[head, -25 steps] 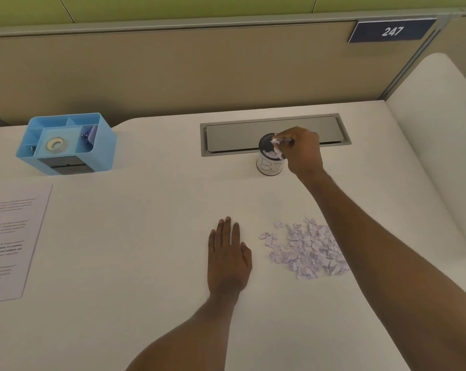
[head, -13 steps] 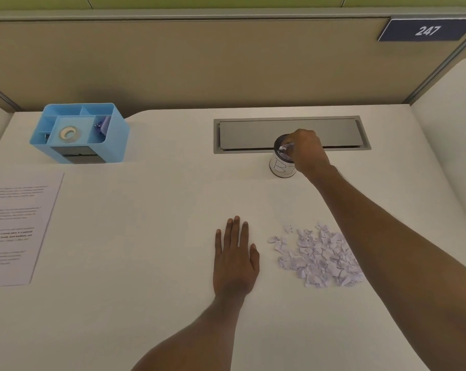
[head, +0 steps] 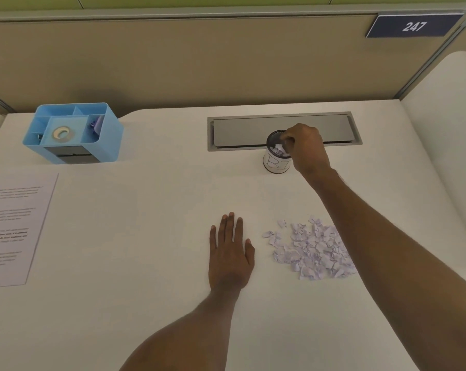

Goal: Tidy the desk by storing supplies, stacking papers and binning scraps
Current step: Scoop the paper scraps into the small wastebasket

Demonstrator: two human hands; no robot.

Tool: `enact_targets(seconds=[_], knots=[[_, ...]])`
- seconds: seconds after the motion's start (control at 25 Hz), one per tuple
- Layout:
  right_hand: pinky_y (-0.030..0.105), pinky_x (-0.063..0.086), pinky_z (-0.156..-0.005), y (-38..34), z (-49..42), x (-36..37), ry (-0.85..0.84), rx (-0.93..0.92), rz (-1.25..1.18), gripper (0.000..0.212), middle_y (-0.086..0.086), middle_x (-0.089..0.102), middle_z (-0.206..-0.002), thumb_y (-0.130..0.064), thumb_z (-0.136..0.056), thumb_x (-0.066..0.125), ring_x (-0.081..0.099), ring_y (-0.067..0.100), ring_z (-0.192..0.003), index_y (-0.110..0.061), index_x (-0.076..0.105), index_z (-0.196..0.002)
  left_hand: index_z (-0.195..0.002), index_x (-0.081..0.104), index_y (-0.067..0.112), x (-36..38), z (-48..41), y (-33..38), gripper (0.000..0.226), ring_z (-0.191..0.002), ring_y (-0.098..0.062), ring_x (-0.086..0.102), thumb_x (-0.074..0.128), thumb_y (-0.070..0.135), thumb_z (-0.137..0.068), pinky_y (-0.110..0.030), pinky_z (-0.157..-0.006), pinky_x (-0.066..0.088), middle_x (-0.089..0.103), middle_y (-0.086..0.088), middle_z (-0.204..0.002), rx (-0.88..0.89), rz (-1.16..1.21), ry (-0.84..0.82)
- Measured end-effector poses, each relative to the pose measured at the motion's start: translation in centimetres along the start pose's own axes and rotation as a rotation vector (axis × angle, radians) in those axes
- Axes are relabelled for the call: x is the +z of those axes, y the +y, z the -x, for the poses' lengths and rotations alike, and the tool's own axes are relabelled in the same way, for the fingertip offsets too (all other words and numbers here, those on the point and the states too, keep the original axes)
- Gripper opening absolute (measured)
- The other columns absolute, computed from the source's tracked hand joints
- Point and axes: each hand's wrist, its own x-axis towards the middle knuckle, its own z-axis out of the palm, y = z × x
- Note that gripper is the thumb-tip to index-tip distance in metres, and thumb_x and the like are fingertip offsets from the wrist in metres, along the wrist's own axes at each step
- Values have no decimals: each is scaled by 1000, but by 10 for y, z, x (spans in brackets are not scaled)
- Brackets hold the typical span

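A small round bin cup [head: 276,165] with a handwritten white label stands at the back of the desk, in front of a grey cable hatch. My right hand [head: 305,145] hovers over its mouth with its fingers bunched downward, pinching pale paper scraps [head: 278,151] that hang inside the rim. A loose heap of lilac paper scraps [head: 310,249] lies on the desk near me, partly under my right forearm. Just left of that heap, my left hand [head: 230,253] rests flat on the desk with its fingers straight, apart from the scraps.
A blue desk organiser [head: 72,132] holding a tape roll [head: 63,133] and small supplies sits at the back left. A printed sheet [head: 10,228] lies at the left edge. The grey cable hatch [head: 282,128] is set into the desk behind the cup. A partition wall rises behind.
My right hand has sunk slightly, bringing the pinched scraps down into the cup's mouth. My left hand has stayed flat. The camera has shifted a little.
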Motion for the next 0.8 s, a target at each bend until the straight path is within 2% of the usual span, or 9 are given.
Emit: enact_targets(seconds=[0.08,0.12,0.24,0.4,0.6,0.8], knots=[[30,45,-63,-1,27,0,112,19,-126,22,10,66,-80,1,-88,55,59,24,-69,-7,75,-84,-164,36,14,-1,0,0,60,-165,-22,18,39,35,-108,-51,-134,17,23,-7,-177,1,-5,-4],[31,48,-66,0,46,4,125,31,-169,19,8,68,-84,0,-89,56,59,21,-73,-7,75,-87,-164,37,14,-2,0,0,60,-165,-22,18,40,35,-108,-51,-134,16,24,-7,-177,2,-2,-2],[33,53,-86,6,109,28,3,44,-241,17,4,72,-106,-9,-93,61,65,20,-95,-11,73,-105,-162,41,12,-1,0,1,58,-164,-24,23,42,33,-108,-53,-133,18,29,-10,-175,15,4,29],[29,44,-100,12,175,59,-161,-69,-235,25,-5,67,-123,-26,-94,64,57,14,-117,-20,70,-118,-160,44,9,1,0,0,56,-162,-27,28,41,30,-108,-54,-132,20,33,-12,-173,24,7,54],[30,39,-106,18,205,71,-286,-214,-227,30,-10,64,-126,-39,-86,72,53,9,-122,-27,70,-113,-161,41,11,2,1,0,55,-163,-26,25,37,29,-109,-54,-132,20,32,-11,-173,27,-8,48],[37,44,-100,37,205,61,-274,-186,-177,20,-8,64,-121,-31,-84,74,54,12,-117,-26,71,-103,-162,40,11,2,2,-1,55,-164,-26,23,36,28,-109,-54,-133,20,31,-10,-174,24,-6,52]])
